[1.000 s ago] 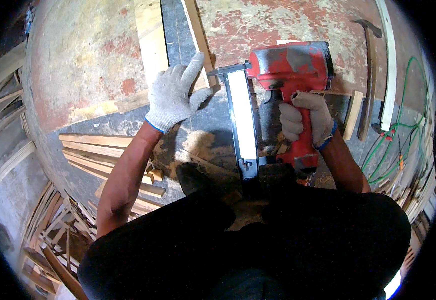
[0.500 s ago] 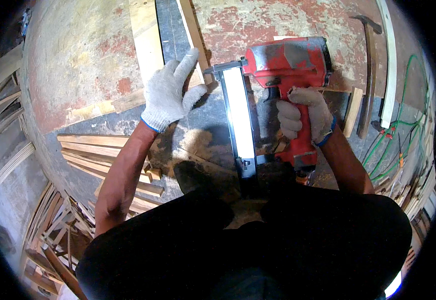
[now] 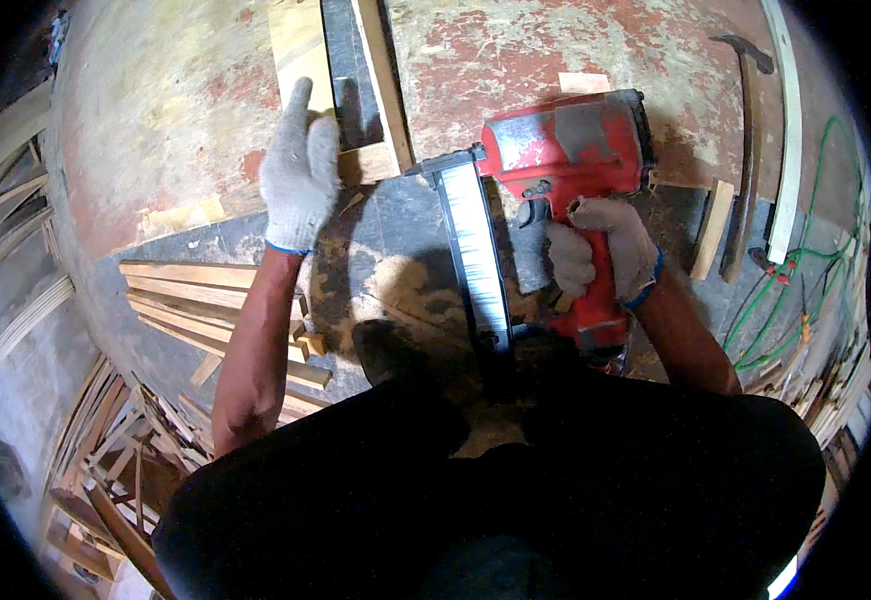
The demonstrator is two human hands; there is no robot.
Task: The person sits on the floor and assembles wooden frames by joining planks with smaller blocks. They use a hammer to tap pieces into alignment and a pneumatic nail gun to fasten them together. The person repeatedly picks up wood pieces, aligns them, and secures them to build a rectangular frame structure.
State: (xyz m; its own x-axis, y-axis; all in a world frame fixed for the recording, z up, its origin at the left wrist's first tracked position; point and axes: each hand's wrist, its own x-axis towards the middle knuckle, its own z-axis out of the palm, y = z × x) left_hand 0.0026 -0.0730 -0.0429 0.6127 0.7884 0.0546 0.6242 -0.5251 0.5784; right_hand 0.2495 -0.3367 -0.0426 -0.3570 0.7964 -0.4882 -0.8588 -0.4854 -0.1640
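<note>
My right hand (image 3: 611, 250), in a pale knitted glove, is wrapped round the handle of a red pneumatic nail gun (image 3: 566, 145) with worn grey patches. Its long strip magazine (image 3: 474, 255) runs down toward my legs. The nose lies close to the corner of a wooden frame, where a narrow upright strip (image 3: 384, 90) meets a short crosspiece (image 3: 368, 163). At the frame's other side, my gloved left hand (image 3: 301, 180) is at the lower end of a wide pale board (image 3: 298, 45). Its index finger stretches along the board; its underside is hidden.
Several cut wooden strips (image 3: 191, 285) lie beside my left forearm. To the right are a short wood block (image 3: 713, 230), a hammer (image 3: 749, 150), a long pale strip (image 3: 784, 150) and a tangled green hose (image 3: 806, 250). Scrap wood (image 3: 116, 440) is piled at lower left.
My left hand has shifted left off the frame's corner and turned, uncovering the crosspiece. The nail gun has moved slightly left and down in the picture, still in my right hand.
</note>
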